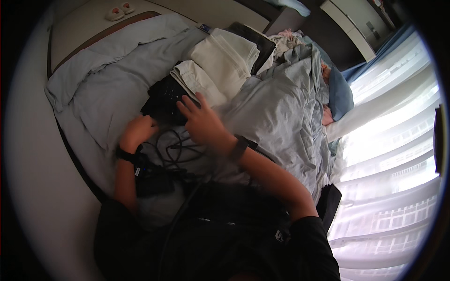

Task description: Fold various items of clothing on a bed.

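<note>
A folded black garment [164, 100] with small light specks lies on the bed before me. At its near left edge is my left hand [138, 130], its fingers curled; whether cloth is pinched in them is hidden. My right hand [203, 121] hovers at the garment's right side with fingers spread, slightly blurred and gripping nothing visible. Cream folded trousers [197, 79] overlap the black garment's far side. Beyond them lies a larger folded off-white garment [226, 59]. Both wrists wear black bands.
Black cables [172, 149] loop on the bed between my forearms, near a dark device [154, 184]. A rumpled grey quilt [277, 109] covers the right side. A dark folded item [262, 45] lies at the back. Sheer curtains [383, 182] hang at right; slippers [115, 14] sit on the floor beyond.
</note>
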### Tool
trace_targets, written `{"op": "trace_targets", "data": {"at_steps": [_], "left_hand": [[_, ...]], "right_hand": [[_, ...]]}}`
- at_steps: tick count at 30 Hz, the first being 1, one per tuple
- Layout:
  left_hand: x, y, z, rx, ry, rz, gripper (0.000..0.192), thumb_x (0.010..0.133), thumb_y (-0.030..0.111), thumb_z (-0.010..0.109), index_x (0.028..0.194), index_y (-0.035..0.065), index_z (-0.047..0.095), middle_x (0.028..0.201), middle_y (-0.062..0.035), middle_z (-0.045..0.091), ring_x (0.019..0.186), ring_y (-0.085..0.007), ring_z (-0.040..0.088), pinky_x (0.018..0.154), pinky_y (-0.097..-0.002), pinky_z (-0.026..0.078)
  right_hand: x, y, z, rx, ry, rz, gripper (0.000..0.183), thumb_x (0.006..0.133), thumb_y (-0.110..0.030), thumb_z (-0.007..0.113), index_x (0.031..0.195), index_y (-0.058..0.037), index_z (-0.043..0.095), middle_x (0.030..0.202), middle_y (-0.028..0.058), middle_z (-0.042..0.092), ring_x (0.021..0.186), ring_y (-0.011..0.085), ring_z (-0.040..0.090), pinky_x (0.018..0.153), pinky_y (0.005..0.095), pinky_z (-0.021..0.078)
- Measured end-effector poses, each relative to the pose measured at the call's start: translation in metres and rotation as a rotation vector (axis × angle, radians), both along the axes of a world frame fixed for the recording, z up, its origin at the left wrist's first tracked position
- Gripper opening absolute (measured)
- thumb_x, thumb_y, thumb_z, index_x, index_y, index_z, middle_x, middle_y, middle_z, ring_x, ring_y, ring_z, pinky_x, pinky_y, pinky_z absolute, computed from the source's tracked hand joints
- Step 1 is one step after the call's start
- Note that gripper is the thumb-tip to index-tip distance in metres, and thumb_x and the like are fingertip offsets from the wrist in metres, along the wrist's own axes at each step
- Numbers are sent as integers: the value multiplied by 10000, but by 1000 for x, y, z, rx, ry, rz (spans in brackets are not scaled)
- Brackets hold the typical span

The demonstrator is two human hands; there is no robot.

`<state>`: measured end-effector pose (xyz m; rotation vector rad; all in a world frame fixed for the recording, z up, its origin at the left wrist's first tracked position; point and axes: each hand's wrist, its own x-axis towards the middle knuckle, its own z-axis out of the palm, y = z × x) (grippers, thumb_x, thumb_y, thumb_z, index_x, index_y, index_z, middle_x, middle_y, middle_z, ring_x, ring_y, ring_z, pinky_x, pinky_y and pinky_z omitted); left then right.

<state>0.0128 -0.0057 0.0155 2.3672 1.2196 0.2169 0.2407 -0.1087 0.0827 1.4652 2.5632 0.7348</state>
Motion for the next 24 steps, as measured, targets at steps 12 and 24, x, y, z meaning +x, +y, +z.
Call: {"op": "trace_targets", "data": {"at_steps": [12, 24], "left_hand": [[-1, 0, -3, -44, -39, -29, 381, 831, 381, 751, 1004, 42, 757, 1048, -226, 720, 929, -419, 688, 797, -501, 548], [2, -8, 26, 32, -22, -7, 297, 927, 271, 661, 986, -10, 734, 923, -239, 704, 844, -438, 665, 735, -506, 515]], "right_hand": [[-18, -35, 7, -589, 321, 43, 133, 864, -176, 639, 834, -114, 752, 866, 130, 746, 754, 315, 738, 781, 473, 563], [-1, 24, 10, -873, 1171, -241, 294, 1021, -284, 599, 1123, -42, 465, 855, 172, 722, 771, 272, 741, 668, 395, 576]]}}
